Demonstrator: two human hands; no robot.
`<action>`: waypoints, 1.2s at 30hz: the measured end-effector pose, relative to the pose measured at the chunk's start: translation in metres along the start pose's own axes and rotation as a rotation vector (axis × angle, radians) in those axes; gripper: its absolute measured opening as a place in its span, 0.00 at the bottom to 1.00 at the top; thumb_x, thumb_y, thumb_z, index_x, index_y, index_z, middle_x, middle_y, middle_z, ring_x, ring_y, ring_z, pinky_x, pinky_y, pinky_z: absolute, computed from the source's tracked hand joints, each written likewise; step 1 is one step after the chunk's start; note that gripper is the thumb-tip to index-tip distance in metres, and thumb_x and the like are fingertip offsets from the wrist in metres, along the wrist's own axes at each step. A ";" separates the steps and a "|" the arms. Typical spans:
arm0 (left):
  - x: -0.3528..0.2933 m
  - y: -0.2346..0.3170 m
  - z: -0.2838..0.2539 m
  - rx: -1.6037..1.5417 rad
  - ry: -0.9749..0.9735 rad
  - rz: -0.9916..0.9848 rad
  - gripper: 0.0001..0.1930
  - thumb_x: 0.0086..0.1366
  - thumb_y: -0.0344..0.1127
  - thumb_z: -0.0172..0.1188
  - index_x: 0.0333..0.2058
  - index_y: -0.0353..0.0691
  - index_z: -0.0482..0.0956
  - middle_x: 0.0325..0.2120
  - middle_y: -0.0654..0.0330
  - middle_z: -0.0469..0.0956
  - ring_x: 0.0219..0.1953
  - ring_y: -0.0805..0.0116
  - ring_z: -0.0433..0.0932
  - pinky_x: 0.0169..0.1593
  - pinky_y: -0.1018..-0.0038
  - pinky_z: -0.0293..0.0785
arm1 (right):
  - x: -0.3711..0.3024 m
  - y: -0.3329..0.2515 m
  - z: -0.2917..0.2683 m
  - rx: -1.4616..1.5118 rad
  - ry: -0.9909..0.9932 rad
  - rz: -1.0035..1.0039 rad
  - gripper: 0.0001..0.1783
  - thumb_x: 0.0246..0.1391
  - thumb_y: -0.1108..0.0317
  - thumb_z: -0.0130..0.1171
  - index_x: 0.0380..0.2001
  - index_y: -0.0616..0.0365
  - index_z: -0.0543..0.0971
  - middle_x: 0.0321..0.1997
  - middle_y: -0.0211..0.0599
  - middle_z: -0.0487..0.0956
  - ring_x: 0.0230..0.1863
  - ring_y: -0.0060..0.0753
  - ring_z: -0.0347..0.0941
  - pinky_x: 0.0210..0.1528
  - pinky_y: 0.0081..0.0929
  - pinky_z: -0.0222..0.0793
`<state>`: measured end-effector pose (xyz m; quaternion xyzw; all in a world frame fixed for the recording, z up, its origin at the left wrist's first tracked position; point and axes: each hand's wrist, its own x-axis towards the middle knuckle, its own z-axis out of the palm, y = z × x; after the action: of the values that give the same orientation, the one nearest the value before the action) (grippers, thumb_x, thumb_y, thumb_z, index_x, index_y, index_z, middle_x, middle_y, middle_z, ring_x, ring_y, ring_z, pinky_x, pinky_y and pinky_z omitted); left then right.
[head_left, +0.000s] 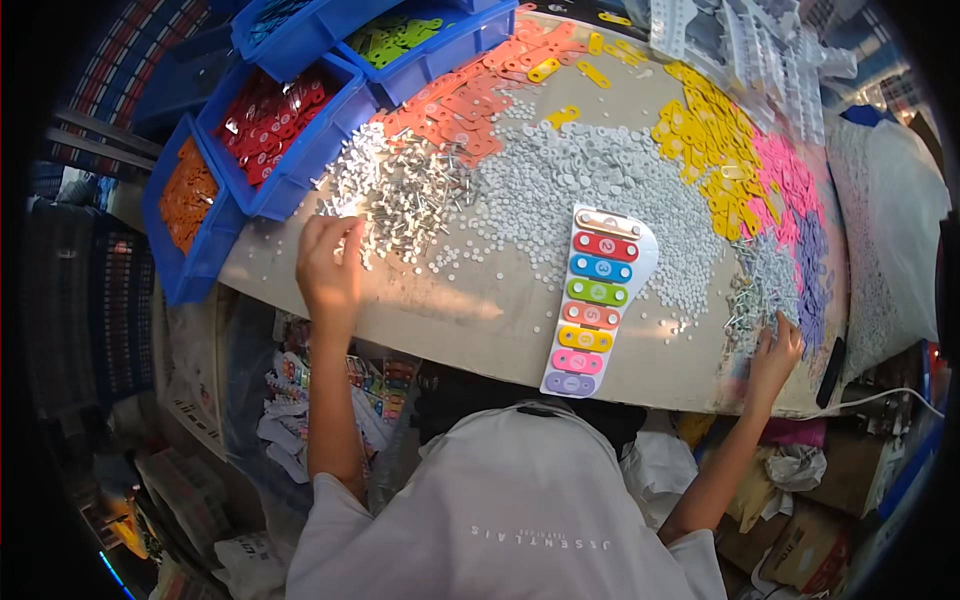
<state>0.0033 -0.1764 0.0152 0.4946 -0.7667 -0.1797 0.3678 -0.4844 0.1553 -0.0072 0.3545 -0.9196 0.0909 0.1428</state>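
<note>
A toy xylophone [597,268] lies on the table in front of me, its white base carrying a column of coloured bars. White round caps sit at the ends of its upper bars; the lower bars show small dark or metallic spots there. At the left, my left hand [332,265] is at the edge of a heap of white-headed pins [405,205], fingers curled together. My right hand [777,358] reaches to the near edge of a pile of silver screws [762,290], fingertips drawn together. Whatever either hand pinches is too small or hidden to make out.
Small white caps [600,165] spread across the middle. Coral bars [460,105], yellow bars [710,140], pink bars [785,175] and purple bars [812,270] lie beyond and right. Blue bins [290,195] stand at the left. A white sack [885,240] stands beyond the right edge.
</note>
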 end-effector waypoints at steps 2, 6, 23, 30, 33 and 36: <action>0.003 -0.013 -0.008 0.170 0.075 0.050 0.05 0.63 0.28 0.64 0.37 0.33 0.83 0.33 0.55 0.77 0.36 0.58 0.77 0.42 0.67 0.73 | 0.000 0.001 0.001 0.073 0.045 -0.013 0.10 0.61 0.72 0.58 0.44 0.62 0.79 0.46 0.47 0.78 0.50 0.51 0.72 0.54 0.43 0.67; 0.003 -0.034 -0.012 0.213 0.040 0.124 0.05 0.62 0.28 0.65 0.36 0.33 0.83 0.33 0.55 0.76 0.37 0.57 0.76 0.42 0.66 0.72 | 0.007 -0.001 0.003 0.077 0.025 0.010 0.07 0.60 0.72 0.58 0.40 0.62 0.79 0.42 0.45 0.79 0.46 0.49 0.73 0.51 0.43 0.67; 0.004 -0.037 0.006 0.448 0.017 0.217 0.06 0.63 0.30 0.62 0.37 0.38 0.78 0.34 0.56 0.75 0.41 0.53 0.75 0.47 0.60 0.68 | -0.020 -0.089 -0.028 0.980 -0.017 0.191 0.02 0.59 0.79 0.53 0.35 0.63 0.73 0.39 0.32 0.76 0.32 0.15 0.66 0.31 0.17 0.64; -0.008 0.010 0.005 -0.042 0.069 -0.071 0.05 0.71 0.28 0.55 0.43 0.35 0.78 0.32 0.63 0.77 0.32 0.74 0.74 0.37 0.76 0.69 | -0.043 -0.153 -0.043 1.220 -0.312 0.253 0.05 0.65 0.73 0.56 0.39 0.63 0.73 0.32 0.29 0.77 0.31 0.16 0.72 0.33 0.16 0.67; -0.026 0.047 0.017 -0.262 -0.026 -0.136 0.07 0.68 0.25 0.58 0.43 0.34 0.80 0.33 0.67 0.77 0.34 0.80 0.73 0.38 0.80 0.69 | -0.054 -0.166 -0.038 1.398 -0.508 0.287 0.06 0.66 0.70 0.56 0.39 0.61 0.74 0.29 0.30 0.80 0.30 0.16 0.75 0.32 0.15 0.70; -0.045 0.078 0.023 -0.562 -0.377 -0.263 0.05 0.66 0.24 0.62 0.40 0.34 0.82 0.34 0.66 0.79 0.36 0.79 0.75 0.40 0.82 0.70 | -0.061 -0.181 -0.043 1.484 -0.680 0.325 0.07 0.67 0.68 0.57 0.39 0.61 0.75 0.30 0.29 0.80 0.30 0.14 0.75 0.31 0.14 0.68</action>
<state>-0.0518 -0.1036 0.0326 0.4268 -0.6716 -0.5171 0.3154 -0.3103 0.0728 0.0251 0.2274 -0.6533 0.5811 -0.4286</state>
